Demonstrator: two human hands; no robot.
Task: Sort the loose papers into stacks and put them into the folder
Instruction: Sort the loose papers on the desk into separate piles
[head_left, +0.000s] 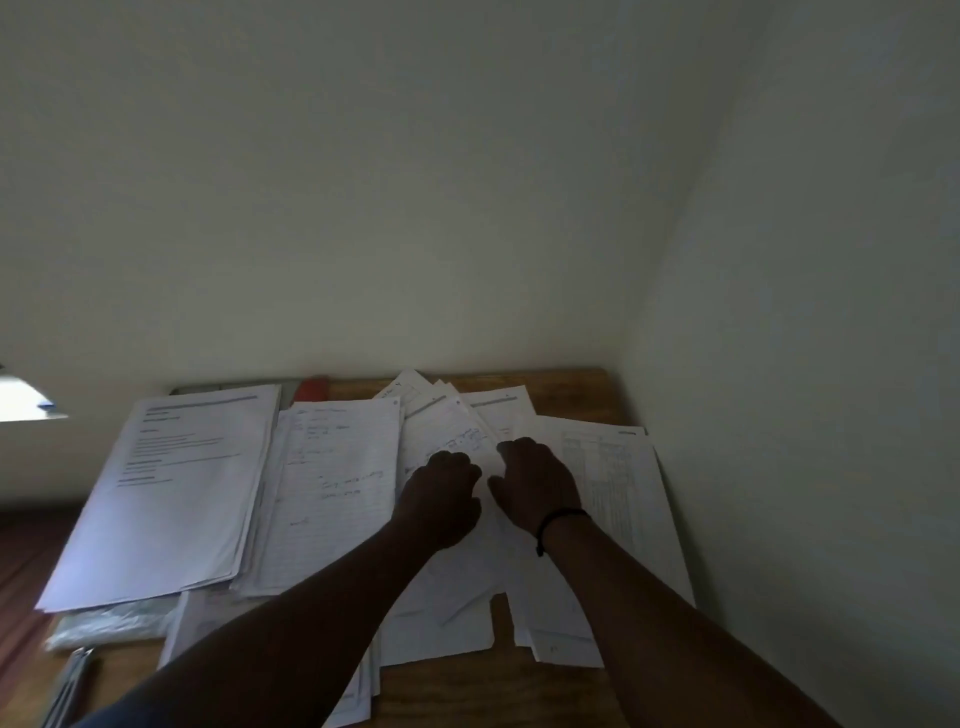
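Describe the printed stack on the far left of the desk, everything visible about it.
The printed stack is a thick pile of white sheets, fairly squared, its long side angled away to the right. The top page carries a grey header bar and short blocks of typed text, too blurred to read. It lies flat on clear plastic, overlapping the handwritten lined sheets beside it. Neither hand touches it.

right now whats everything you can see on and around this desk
printed white paper stack: one, left of the desk
handwritten lined white sheets: one pile, centre-left
fanned loose white papers: several, centre back, under both hands
white sheet with a printed table: one, right
red flat item: one, back edge, mostly hidden
clear plastic sleeve: one, under the left stack
brown wooden desk: one
black wristband: one, right wrist
left hand: on the fanned papers
right hand: on the fanned papers
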